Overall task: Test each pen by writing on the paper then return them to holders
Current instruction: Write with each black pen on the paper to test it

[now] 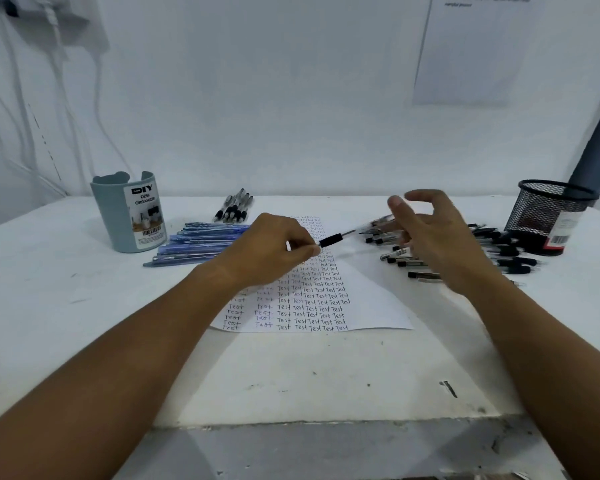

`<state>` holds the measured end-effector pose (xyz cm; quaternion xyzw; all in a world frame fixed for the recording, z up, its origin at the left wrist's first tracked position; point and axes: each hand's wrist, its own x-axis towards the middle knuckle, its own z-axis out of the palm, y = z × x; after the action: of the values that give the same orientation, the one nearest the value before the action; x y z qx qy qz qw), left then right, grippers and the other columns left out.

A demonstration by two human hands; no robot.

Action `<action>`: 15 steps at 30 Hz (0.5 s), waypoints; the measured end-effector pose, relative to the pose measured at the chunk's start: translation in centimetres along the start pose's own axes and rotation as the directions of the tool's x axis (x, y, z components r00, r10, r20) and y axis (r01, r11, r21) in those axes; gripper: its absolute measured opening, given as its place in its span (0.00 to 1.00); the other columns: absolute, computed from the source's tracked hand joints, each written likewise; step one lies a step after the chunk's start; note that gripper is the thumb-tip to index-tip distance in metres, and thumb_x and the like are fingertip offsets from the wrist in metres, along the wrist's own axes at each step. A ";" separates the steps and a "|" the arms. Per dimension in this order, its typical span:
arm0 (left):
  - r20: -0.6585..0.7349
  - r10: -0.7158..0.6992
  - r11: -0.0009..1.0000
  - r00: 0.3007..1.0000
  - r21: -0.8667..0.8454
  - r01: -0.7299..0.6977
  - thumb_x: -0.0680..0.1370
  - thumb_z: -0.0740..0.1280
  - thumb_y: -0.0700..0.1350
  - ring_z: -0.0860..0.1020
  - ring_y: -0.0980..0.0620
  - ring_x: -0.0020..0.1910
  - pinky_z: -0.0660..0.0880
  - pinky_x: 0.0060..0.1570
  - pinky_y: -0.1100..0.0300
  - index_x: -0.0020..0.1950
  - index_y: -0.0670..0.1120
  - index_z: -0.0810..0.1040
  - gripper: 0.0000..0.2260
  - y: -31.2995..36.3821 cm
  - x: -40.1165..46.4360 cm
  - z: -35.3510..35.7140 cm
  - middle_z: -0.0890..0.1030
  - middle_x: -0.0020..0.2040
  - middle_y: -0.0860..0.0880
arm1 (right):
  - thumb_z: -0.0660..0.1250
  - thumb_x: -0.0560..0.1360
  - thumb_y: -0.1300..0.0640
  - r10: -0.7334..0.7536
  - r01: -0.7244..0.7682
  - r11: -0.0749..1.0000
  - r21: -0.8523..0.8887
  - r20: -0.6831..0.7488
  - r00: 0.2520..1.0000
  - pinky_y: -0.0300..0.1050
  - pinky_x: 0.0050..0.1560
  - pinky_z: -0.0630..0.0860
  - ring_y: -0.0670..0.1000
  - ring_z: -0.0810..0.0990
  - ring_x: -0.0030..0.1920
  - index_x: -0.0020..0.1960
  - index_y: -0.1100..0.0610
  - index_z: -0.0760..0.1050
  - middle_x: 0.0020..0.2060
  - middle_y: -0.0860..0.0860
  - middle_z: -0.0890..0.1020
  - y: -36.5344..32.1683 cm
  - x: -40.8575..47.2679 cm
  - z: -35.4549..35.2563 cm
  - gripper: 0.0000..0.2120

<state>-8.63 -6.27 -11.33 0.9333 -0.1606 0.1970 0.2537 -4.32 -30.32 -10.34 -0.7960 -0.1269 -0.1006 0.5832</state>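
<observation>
Pinching a black-grip clear-barrel pen [336,238] at its back end, left hand [271,249] holds it above the white paper sheet covered in "Test" words [368,299] on the white counter [66,306]. Right hand [437,237] hovers slack-fingered, grip apart, over loose black pens [499,251].

Paper [361,299] lies mid-table between organizer [129,220] left and mesh holder [548,216] right.

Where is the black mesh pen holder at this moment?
The black mesh pen holder stands at the table's far right, just behind the pile of black pens and beyond the right hand.
</observation>
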 end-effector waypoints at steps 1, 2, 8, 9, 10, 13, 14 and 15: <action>-0.018 -0.017 1.000 1.000 0.022 0.017 0.77 0.68 0.49 0.76 0.62 0.38 0.69 0.36 0.71 0.48 0.47 0.84 0.08 -0.1 0.0 -0.2 0.81 0.40 0.54 | 0.68 0.76 0.44 -0.033 0.030 0.991 -0.134 -0.021 0.999 0.42 0.38 0.74 0.48 0.80 0.38 0.60 0.49 0.70 0.41 0.47 0.84 -0.2 0.2 -0.9 0.17; -0.029 -0.041 0.998 0.999 0.039 0.043 0.78 0.68 0.49 0.77 0.58 0.37 0.72 0.38 0.65 0.49 0.46 0.84 0.09 -0.3 0.0 -0.4 0.82 0.40 0.51 | 0.69 0.76 0.50 -0.071 0.064 0.964 -0.259 -0.019 0.997 0.39 0.36 0.73 0.46 0.80 0.37 0.56 0.49 0.71 0.41 0.46 0.83 -0.5 0.3 -1.9 0.11; -0.175 -0.217 0.974 0.960 0.028 0.225 0.78 0.68 0.47 0.77 0.52 0.30 0.69 0.31 0.66 0.49 0.43 0.84 0.08 -2.1 0.2 -1.3 0.78 0.32 0.55 | 0.67 0.71 0.62 0.154 0.188 0.578 -0.794 0.333 0.930 0.37 0.38 0.70 0.41 0.75 0.41 0.46 0.47 0.78 0.43 0.44 0.80 -2.4 -0.4 -5.4 0.11; -0.201 -0.234 0.970 0.951 0.018 0.243 0.77 0.69 0.46 0.78 0.52 0.32 0.71 0.32 0.66 0.48 0.43 0.84 0.08 -2.3 0.2 -1.4 0.78 0.32 0.55 | 0.68 0.70 0.62 0.189 0.201 0.535 -0.821 0.348 0.918 0.39 0.40 0.71 0.42 0.75 0.42 0.47 0.46 0.78 0.44 0.43 0.79 -2.2 -0.5 -5.4 0.12; -0.226 -0.245 0.966 0.943 0.020 0.256 0.77 0.69 0.46 0.78 0.53 0.32 0.70 0.33 0.68 0.48 0.42 0.85 0.08 -2.3 0.1 -1.5 0.78 0.32 0.55 | 0.69 0.70 0.62 0.209 0.215 0.502 -0.838 0.359 0.910 0.39 0.41 0.71 0.44 0.75 0.44 0.48 0.46 0.77 0.45 0.43 0.78 -1.9 -0.5 -5.3 0.12; -0.282 -0.283 0.950 0.917 0.051 0.308 0.77 0.69 0.45 0.74 0.59 0.28 0.64 0.27 0.73 0.45 0.43 0.85 0.08 -2.5 0.3 -1.8 0.77 0.30 0.53 | 0.68 0.72 0.62 0.205 0.257 0.446 -0.857 0.377 0.903 0.39 0.44 0.70 0.47 0.75 0.48 0.48 0.45 0.75 0.47 0.43 0.77 -0.8 -0.1 -4.6 0.12; -0.297 -0.296 0.943 0.908 0.062 0.328 0.77 0.68 0.45 0.74 0.58 0.28 0.63 0.28 0.72 0.45 0.43 0.85 0.08 -2.7 0.3 -2.0 0.78 0.31 0.51 | 0.66 0.73 0.62 0.202 0.267 0.434 -0.860 0.382 0.902 0.40 0.48 0.72 0.48 0.75 0.50 0.48 0.45 0.74 0.48 0.44 0.77 -0.5 0.0 -4.3 0.12; -0.314 -0.307 0.935 0.898 0.075 0.346 0.78 0.68 0.45 0.76 0.55 0.30 0.65 0.30 0.70 0.46 0.43 0.85 0.08 -2.9 0.4 -2.3 0.80 0.33 0.49 | 0.65 0.74 0.62 0.195 0.278 0.427 -0.860 0.388 0.901 0.42 0.52 0.73 0.49 0.75 0.52 0.48 0.44 0.73 0.49 0.45 0.77 -0.4 0.2 -3.9 0.12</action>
<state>-7.80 -2.76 -10.56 0.9211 0.0517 0.2995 0.2433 -4.28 -33.93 -8.76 -0.9798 -0.1989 0.0114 0.0192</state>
